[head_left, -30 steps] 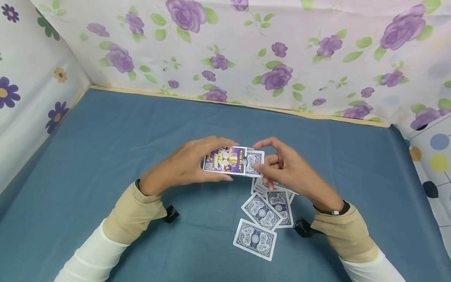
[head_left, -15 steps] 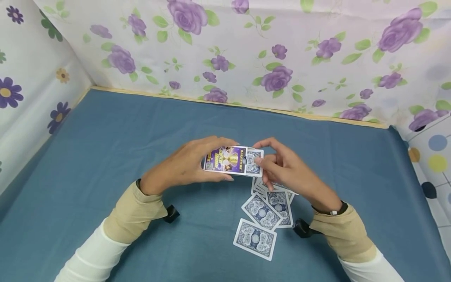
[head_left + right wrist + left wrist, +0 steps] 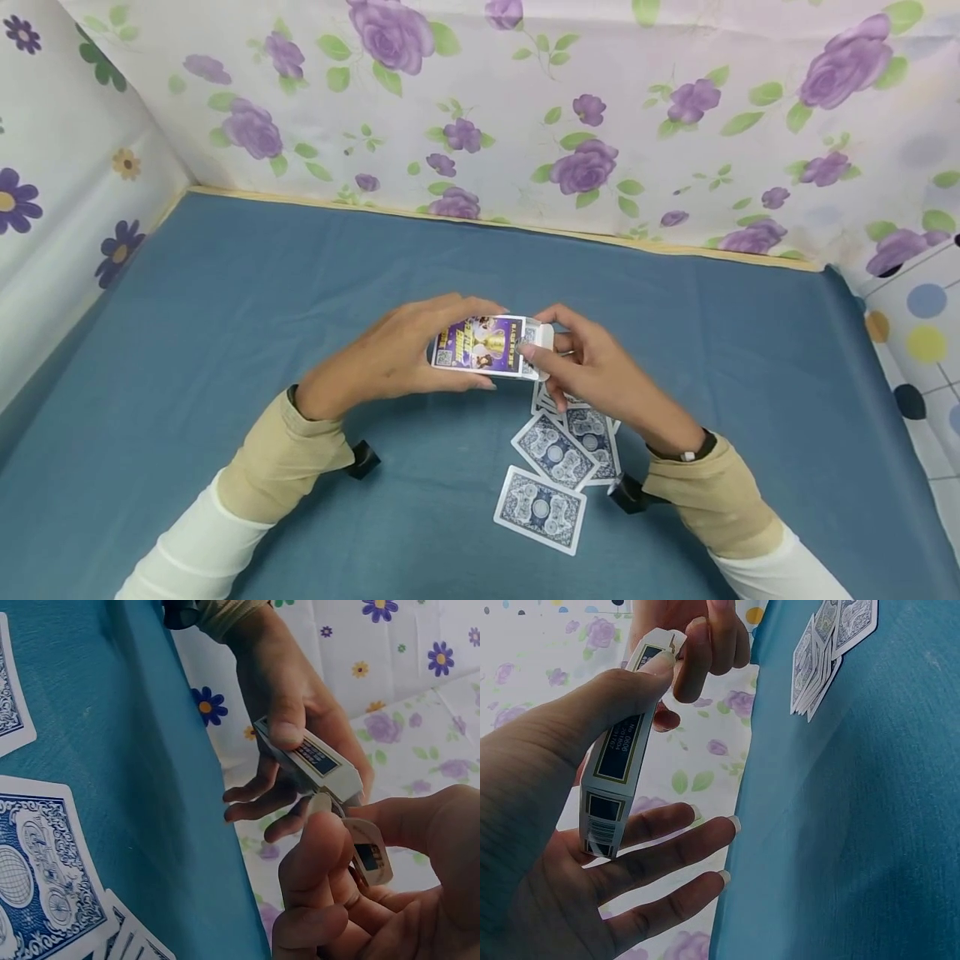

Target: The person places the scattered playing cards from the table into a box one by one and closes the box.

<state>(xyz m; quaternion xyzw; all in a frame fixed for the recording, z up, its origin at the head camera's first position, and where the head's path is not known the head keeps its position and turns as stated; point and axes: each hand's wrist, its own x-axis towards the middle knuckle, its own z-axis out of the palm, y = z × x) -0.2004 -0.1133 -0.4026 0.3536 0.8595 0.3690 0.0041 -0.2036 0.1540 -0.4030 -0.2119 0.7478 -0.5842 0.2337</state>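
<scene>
My left hand [image 3: 397, 354] grips a purple playing-card box [image 3: 476, 343] by its two long edges, with the thumb on the near side. The box is held above the table, and its open end points right. At that end my right hand [image 3: 600, 358] has its thumb over the mouth, its other fingers curled behind the white end flap [image 3: 369, 851]. A narrow strip of blue-backed card shows at the mouth, partly hidden by the right thumb. In the left wrist view the box's dark narrow side [image 3: 619, 754] shows, with a barcode on its end.
Several blue-backed playing cards lie loosely overlapped below the right hand, with one card [image 3: 542, 510] nearest the front and another [image 3: 555, 450] behind it. Blue cloth [image 3: 300, 267] covers the table. Flowered sheeting [image 3: 517, 108] rises along the back and left.
The cards sticking out of the box have slid left into it. My right hand has moved slightly left to the mouth, and the white flap now shows there. The left hand keeps its hold.
</scene>
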